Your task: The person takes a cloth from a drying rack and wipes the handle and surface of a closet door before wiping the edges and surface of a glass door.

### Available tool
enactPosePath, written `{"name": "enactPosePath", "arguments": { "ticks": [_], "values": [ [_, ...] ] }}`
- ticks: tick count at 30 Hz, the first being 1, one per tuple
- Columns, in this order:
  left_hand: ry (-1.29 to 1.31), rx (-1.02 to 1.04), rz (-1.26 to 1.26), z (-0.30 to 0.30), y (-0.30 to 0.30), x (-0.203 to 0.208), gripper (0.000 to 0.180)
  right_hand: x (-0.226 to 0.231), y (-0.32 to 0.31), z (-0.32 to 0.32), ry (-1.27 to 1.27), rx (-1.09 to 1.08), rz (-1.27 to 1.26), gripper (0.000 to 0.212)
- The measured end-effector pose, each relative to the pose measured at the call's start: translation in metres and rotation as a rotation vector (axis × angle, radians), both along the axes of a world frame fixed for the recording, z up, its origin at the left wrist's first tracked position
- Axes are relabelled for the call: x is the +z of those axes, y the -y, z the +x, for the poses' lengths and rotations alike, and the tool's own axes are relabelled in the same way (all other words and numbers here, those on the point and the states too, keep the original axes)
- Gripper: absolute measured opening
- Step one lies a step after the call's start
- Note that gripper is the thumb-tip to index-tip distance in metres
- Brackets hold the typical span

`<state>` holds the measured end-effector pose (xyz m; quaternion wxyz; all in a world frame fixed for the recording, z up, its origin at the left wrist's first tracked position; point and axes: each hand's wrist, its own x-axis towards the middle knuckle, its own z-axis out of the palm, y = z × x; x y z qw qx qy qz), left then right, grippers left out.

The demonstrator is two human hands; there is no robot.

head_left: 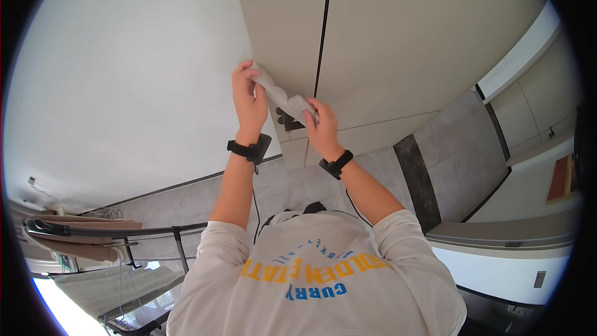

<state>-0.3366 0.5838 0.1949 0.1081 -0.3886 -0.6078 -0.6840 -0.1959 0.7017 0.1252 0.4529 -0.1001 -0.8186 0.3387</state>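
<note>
A pale grey, crumpled cloth [278, 94] stretches in a slanting strip between my hands, against the beige cabinet [398, 43]. My left hand [250, 102] grips its upper left end, fingers bent over the fabric, close to where the cabinet meets the white wall [130, 81]. At the lower right end, my right hand [323, 129] pinches the cloth between thumb and fingers, beside the dark gap between the cabinet doors. Behind and below the cloth, a small black object [288, 121] is partly hidden; its kind cannot be made out. Both wrists wear black straps with small devices.
Grey floor [451, 143] with a dark strip [418, 177] runs below. At the lower left stands a black-railed rack [177, 233] near brown folded fabric [87, 236] and a hanging grey cloth [112, 286]. A reddish framed picture [561, 179] is at far right.
</note>
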Motion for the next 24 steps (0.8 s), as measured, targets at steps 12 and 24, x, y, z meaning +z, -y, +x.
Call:
{"name": "enactPosePath", "arguments": {
  "ticks": [12,24],
  "values": [
    [-0.154,-0.027,0.270,-0.004,-0.022,0.094,0.055,0.058,-0.007,-0.008,-0.348,0.052,-0.008,0.030],
    [-0.163,-0.099,0.381,-0.024,-0.037,0.145,0.052,0.088,0.001,-0.013,-0.460,0.157,-0.004,0.035]
  ]
}}
